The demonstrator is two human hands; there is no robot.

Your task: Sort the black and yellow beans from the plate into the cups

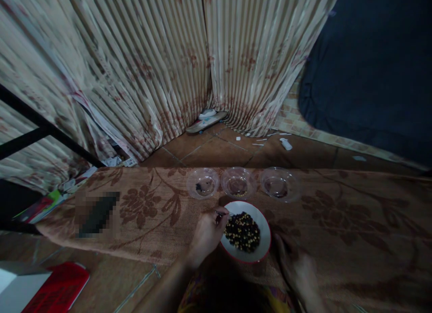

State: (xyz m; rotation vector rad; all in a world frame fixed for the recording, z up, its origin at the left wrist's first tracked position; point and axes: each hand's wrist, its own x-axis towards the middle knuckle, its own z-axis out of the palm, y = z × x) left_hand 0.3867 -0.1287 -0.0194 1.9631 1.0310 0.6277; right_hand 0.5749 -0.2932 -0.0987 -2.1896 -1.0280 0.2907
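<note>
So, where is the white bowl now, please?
In the head view, the bowl sits just right of centre, between left hand and right hand, below three clear tubs.

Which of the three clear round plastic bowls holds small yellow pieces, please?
The middle clear round plastic bowl: small yellow pieces lie inside, whereas the left bowl and right bowl show none.

The right hand (297, 264) (just beside the bowl (265, 233)) is blurred.

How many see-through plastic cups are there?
3. They stand in a row beyond the white bowl: the left cup with dark bits, the middle cup with yellowish bits, and the right cup. None seems hidden.
</note>
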